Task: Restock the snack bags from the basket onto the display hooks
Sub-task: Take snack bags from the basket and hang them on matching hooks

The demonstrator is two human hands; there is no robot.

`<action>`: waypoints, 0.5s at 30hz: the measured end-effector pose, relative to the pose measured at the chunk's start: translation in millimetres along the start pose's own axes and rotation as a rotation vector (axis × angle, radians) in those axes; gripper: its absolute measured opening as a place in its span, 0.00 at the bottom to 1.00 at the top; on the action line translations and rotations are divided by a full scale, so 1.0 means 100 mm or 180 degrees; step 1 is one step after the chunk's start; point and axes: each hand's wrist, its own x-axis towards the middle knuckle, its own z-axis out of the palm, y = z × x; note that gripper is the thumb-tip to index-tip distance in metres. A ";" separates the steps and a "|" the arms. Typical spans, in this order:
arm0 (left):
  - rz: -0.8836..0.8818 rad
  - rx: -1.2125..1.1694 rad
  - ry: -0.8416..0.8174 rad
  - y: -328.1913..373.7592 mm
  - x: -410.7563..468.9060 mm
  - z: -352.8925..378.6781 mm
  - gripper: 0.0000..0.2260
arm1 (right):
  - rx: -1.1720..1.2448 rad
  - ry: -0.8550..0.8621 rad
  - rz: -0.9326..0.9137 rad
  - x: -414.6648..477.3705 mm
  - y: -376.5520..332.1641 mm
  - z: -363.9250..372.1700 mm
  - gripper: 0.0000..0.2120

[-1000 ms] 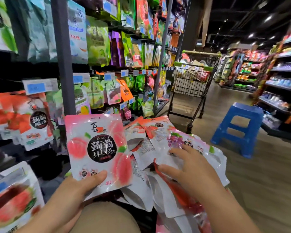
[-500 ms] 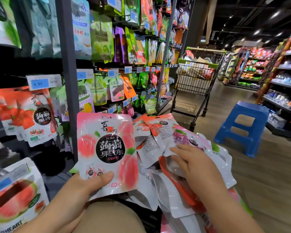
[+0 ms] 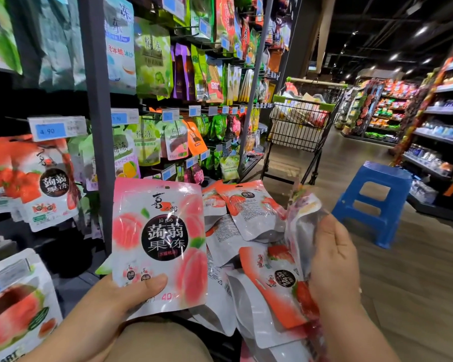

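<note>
My left hand grips a pink peach jelly bag by its bottom edge, thumb across the front, held upright. My right hand holds a second bag edge-on, lifted off the pile and blurred. Below and between the hands lies a heap of red strawberry snack bags, several of them back side up. The basket under them is hidden. On the left, strawberry bags hang from the display hooks under a 4.90 price tag.
More hanging snack bags fill the rack on the left behind a grey upright post. A loaded shopping cart stands ahead in the aisle. A blue plastic stool sits to the right, with shelving beyond.
My right hand, which rested on the pile, has picked up a bag and raised it to the right. The left hand with the peach bag stayed nearly still.
</note>
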 end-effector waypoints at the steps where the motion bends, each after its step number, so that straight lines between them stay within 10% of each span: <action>1: -0.0011 0.0019 -0.0012 0.00 0.00 0.01 0.24 | -0.0105 -0.0186 -0.0122 -0.01 0.05 -0.01 0.12; 11: -0.0116 0.0143 -0.0037 0.02 -0.02 0.06 0.15 | -0.2194 -0.2175 -0.0388 0.01 0.07 -0.03 0.17; 15: -0.0085 0.0437 -0.0077 0.03 0.00 0.01 0.40 | -0.2145 -0.1913 -0.0193 0.04 0.04 0.10 0.20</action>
